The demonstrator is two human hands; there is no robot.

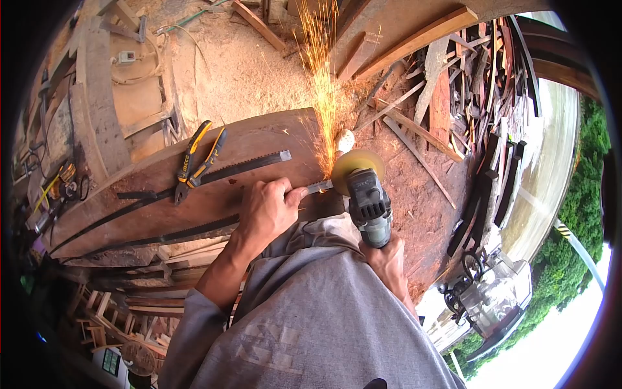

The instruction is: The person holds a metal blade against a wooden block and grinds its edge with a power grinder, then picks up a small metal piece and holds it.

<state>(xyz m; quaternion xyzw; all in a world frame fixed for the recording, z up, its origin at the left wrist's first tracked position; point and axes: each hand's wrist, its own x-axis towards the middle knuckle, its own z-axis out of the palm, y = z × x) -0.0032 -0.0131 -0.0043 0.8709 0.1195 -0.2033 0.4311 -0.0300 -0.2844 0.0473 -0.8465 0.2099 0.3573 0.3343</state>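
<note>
While your right hand grips the dark grey grinder, brace the toothed steel strip your left hand pinches, fingertips well back.

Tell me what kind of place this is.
It looks like an open-air woodworking yard or sawmill: sawdust covers the ground, offcuts lie in a heap, and a toothed saw blade rests on a broad plank.

A dark angle grinder in the right hand, its yellowish disc sparking at the end of a toothed bandsaw blade in the left hand.
</note>
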